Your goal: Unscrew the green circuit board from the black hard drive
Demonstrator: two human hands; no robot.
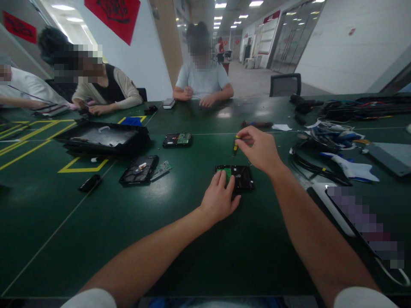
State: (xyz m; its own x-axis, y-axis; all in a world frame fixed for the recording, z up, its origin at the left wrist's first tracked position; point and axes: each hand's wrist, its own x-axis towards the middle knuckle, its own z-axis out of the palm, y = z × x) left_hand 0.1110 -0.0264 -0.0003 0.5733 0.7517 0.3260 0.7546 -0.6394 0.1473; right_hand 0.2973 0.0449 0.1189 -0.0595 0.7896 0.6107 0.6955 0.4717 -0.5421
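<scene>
A black hard drive (244,177) with a green circuit board lies flat on the table in front of me. My left hand (221,194) rests on its left part, fingertips spread over the board and thumb off to the near side. Just above the drive's far edge, my right hand (257,147) pinches a small yellow-and-black screwdriver (235,148), held upright with its lower end pointing down. The fingers partly cover its top. Whether its tip touches anything cannot be made out.
Farther left are another hard drive (177,140), an opened drive casing (139,170), a loose circuit board (161,170) and black trays (102,137). Bundled cables (334,134), a power supply-like metal box (390,156) and a pixelated device (362,218) lie right. People sit opposite.
</scene>
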